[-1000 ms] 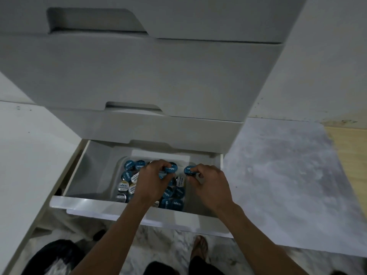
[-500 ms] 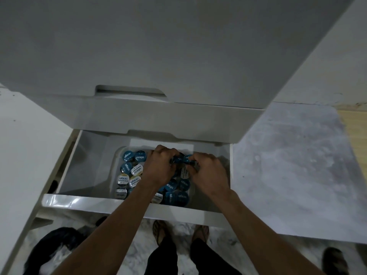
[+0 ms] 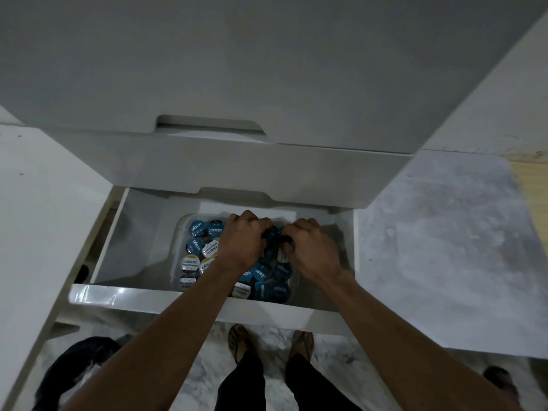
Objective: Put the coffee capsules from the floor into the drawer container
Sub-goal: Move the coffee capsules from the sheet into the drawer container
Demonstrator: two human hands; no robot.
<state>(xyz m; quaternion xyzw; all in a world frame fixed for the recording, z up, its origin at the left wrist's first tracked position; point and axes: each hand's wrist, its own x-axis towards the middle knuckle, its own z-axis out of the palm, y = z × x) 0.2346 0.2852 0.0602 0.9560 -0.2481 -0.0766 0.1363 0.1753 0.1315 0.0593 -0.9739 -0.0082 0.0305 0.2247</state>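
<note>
Head view | left hand [image 3: 241, 244] and right hand [image 3: 314, 252] are seen lowered into the open drawer [image 3: 184, 298] over the clear container [image 3: 181, 232] | each grip is curled shut around dark coffee capsules [image 3: 274, 237] held between the hands | blue and white capsules [image 3: 197, 246] are packed inside the container.
</note>
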